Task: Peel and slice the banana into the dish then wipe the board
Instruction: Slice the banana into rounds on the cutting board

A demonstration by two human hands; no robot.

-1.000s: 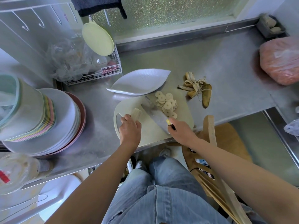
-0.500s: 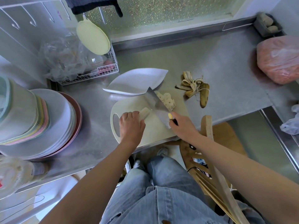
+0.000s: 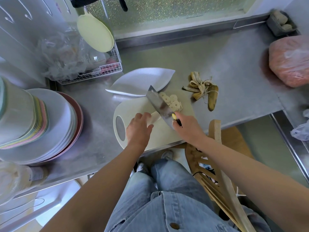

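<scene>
The peeled banana stub (image 3: pixel 154 117) lies on the cutting board (image 3: pixel 150 136), and my left hand (image 3: pixel 138 129) curls its fingers over it to pin it down. My right hand (image 3: pixel 187 126) is wrapped tight round the handle of the cleaver (image 3: pixel 158 102), whose blade stands against the stub's cut end. The cut slices (image 3: pixel 172 102) are heaped on the board past the blade, at 1 o'clock. The dish (image 3: pixel 142 81) sits at the board's rim at 12. The peel (image 3: pixel 203 91) lies at 2 on the steel counter (image 3: pixel 225 64). A plate stack (image 3: pixel 55 124) stands at 9 and a wire basket (image 3: pixel 107 71) of crumpled plastic at 11. The board's near edge reaches the counter's lip at 6.
</scene>
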